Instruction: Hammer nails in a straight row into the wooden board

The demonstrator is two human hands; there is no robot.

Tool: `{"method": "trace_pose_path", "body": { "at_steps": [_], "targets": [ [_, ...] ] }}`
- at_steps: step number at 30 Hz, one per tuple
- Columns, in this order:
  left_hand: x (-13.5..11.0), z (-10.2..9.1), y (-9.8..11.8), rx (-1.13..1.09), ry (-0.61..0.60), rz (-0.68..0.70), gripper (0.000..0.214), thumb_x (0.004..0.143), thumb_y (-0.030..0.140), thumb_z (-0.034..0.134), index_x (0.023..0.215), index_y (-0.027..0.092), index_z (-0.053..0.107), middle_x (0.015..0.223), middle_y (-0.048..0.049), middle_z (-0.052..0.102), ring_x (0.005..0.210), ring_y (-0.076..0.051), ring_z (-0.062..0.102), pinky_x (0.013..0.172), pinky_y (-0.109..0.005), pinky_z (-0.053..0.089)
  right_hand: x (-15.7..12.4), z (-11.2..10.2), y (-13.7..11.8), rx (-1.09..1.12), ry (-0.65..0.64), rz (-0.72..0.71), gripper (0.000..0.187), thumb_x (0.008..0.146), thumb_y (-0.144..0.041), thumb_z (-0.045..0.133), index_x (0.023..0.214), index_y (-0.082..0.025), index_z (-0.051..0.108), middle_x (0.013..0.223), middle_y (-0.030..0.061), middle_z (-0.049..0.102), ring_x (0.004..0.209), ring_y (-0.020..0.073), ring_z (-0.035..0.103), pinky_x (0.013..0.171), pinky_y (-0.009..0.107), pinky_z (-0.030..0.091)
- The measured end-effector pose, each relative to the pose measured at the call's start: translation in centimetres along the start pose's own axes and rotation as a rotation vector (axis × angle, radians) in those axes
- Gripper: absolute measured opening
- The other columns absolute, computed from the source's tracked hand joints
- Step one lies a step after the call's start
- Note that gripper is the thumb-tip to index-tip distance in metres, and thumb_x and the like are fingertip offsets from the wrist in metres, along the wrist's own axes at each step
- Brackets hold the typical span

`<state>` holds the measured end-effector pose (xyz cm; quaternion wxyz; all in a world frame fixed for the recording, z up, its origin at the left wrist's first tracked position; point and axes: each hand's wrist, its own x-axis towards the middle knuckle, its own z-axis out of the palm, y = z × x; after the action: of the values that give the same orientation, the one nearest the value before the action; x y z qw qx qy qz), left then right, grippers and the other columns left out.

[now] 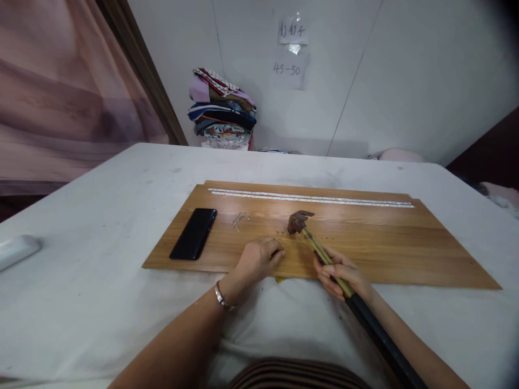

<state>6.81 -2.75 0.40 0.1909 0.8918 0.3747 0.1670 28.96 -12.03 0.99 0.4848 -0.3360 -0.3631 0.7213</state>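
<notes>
My right hand (339, 273) is wrapped round the handle of a claw hammer (300, 222), whose rusty head hovers just over a wooden board (405, 243). My left hand (259, 258) rests on the board with its fingers pinched together just left of the hammer head; what they pinch is too small to make out. A row of small dark dots runs across the board near the hammer head. A small pile of loose nails (239, 219) lies on the board to the left.
A black phone (193, 233) lies on the board's left end. A pale strip (312, 198) runs along its far edge. The board sits on a white-covered table (81, 281). Folded clothes (222, 108) are stacked behind against the wall. A white object (16, 249) lies far left.
</notes>
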Motion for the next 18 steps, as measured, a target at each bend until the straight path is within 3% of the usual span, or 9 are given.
{"method": "trace_pose_path", "body": {
  "at_steps": [11, 18],
  "targets": [
    [0.07, 0.10, -0.14, 0.027, 0.004, 0.010, 0.019, 0.091, 0.027, 0.050, 0.079, 0.018, 0.063, 0.081, -0.0022, 0.068, 0.076, -0.014, 0.062, 0.069, -0.023, 0.043, 0.12, -0.19, 0.21, -0.003, -0.004, 0.003, 0.033, 0.079, -0.024, 0.063, 0.111, -0.020, 0.055, 0.064, -0.0078, 0.050, 0.029, 0.0008, 0.032, 0.026, 0.012, 0.030],
    [0.05, 0.25, -0.22, 0.028, 0.011, 0.006, 0.019, 0.091, 0.026, 0.050, 0.079, 0.019, 0.063, 0.080, -0.0018, 0.068, 0.077, -0.013, 0.061, 0.069, -0.023, 0.043, -0.07, -0.13, -0.08, 0.000, -0.029, -0.002, 0.024, 0.080, -0.024, 0.063, 0.102, -0.018, 0.056, 0.057, -0.0086, 0.050, 0.029, 0.0015, 0.032, 0.028, 0.012, 0.031]
  ]
}}
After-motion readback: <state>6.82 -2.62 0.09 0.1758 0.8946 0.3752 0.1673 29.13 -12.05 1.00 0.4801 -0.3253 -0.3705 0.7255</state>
